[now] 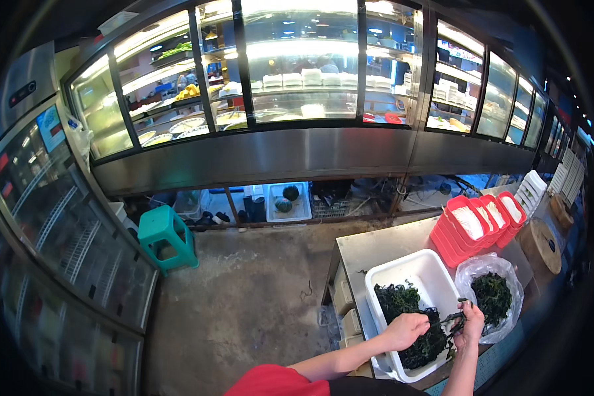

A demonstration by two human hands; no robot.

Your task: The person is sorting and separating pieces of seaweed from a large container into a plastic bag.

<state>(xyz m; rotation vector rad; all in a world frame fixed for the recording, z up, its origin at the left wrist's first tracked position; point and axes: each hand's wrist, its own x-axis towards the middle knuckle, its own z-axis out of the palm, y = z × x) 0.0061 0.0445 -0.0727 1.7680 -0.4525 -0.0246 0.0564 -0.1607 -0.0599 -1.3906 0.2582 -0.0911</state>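
Note:
Dark green seaweed [423, 349] lies heaped in a white plastic tub [428, 267] at the lower right. Over the tub, my right hand [470, 324] grips a small bunch of seaweed strands [456, 322], with one end poking out above the fingers. My left hand [407, 330] pinches the other side of these strands, its fingertips hidden from view. Just right of my right hand stands a clear plastic bag [515, 309] opened wide, with more seaweed [492, 297] inside.
The tub and bag rest on a metal table [386, 242]. Red plastic baskets [448, 247] with pale contents and a round wooden chopping board [539, 247] stand behind. A green stool [161, 232] is on the floor; a glass-door refrigerator [69, 237] lines the left, a lit display case [302, 148] the back.

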